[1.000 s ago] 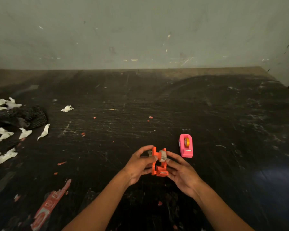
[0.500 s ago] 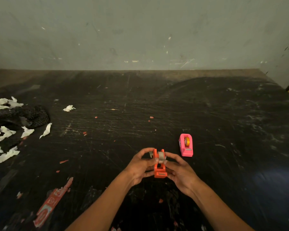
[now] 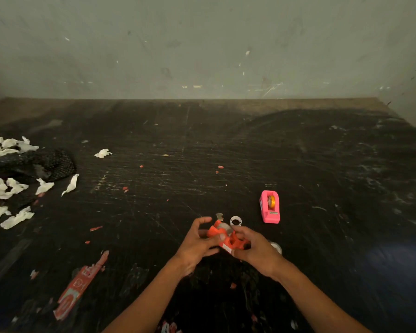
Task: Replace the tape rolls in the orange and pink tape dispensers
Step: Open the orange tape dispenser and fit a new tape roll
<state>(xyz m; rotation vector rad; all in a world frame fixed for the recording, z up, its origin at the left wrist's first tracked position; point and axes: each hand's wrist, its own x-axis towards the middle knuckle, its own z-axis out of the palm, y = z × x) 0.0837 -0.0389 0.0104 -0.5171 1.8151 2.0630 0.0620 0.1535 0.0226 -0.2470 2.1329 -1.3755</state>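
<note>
Both hands hold the orange tape dispenser (image 3: 228, 240) just above the table, tilted with its front end to the right. My left hand (image 3: 197, 243) grips its left side, thumb on the clear tape roll (image 3: 223, 227) seated in it. My right hand (image 3: 257, 251) holds its front end. A small white ring (image 3: 235, 221) lies on the table just behind the dispenser. A clear tape roll (image 3: 276, 247) shows partly behind my right hand. The pink tape dispenser (image 3: 270, 207) stands to the right with a yellow roll inside.
The black scratched table (image 3: 226, 152) ends at a grey wall. Torn white paper scraps (image 3: 7, 188) and a black mesh cloth (image 3: 46, 164) lie at the far left. A red wrapper strip (image 3: 79, 284) lies front left. Small red bits dot the surface.
The orange dispenser has turned from upright to tilted on its side. A white ring and a clear roll now show beside the hands. My right hand shifted to the dispenser's front.
</note>
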